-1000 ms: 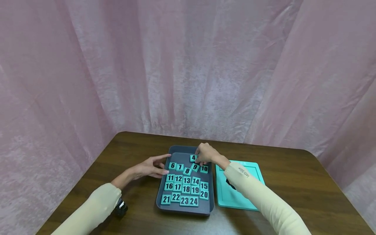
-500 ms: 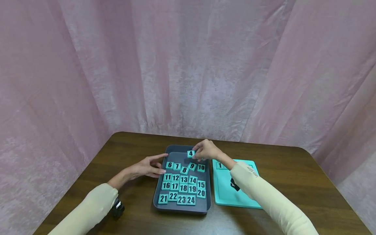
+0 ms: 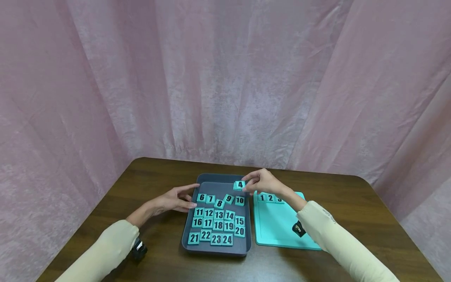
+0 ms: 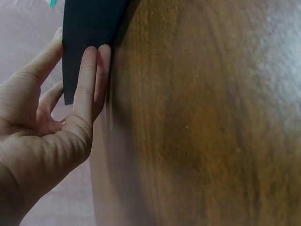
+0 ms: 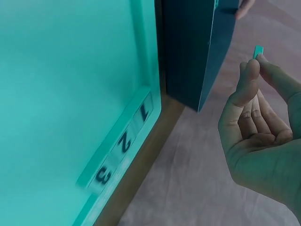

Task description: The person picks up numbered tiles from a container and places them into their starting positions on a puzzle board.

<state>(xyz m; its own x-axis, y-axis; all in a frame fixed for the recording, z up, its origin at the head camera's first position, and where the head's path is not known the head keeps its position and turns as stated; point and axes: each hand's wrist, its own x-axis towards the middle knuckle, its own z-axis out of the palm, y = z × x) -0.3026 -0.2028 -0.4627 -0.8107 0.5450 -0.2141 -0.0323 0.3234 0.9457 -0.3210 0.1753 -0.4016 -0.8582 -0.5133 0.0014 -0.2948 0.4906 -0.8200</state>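
A: From the head view, what are the surfaces like?
B: A dark grey tray (image 3: 216,188), rectangular with rounded corners and low smooth walls, lies on the desk (image 3: 158,172), which has brown wood grain. Flat turquoise numbered tiles (image 3: 218,225) with black figures sit in the tray, some crooked. Right of the tray is a turquoise board (image 3: 275,227) with a raised rim; tiles 1, 2 and 3 (image 3: 270,198) line its far edge, 1 nearest the tray. Behind the tray hangs a pink curtain (image 3: 225,98) with a crushed-velvet sheen.
A: And the hands?
B: The left hand (image 3: 172,199) has thumb and index finger apart, both touching the tray's left side. The right hand (image 3: 266,182) pinches tile 4 (image 3: 240,185) over the tray's far right corner; its edge looks doubled, and I can't tell whether that is blur or a second tile.
A: The left wrist view?
B: Two straight fingers lie against the tray's matte outer wall.
A: The right wrist view?
B: Thumb and fingertip clamp a thin slab, seen edge-on near the tray; its number is hidden.
A: What differs from half a second ago?
B: Tile 4 and the right hand have shifted toward the tray's right wall, and more of tiles 2 and 3 shows. The left hand stays on the tray's side.
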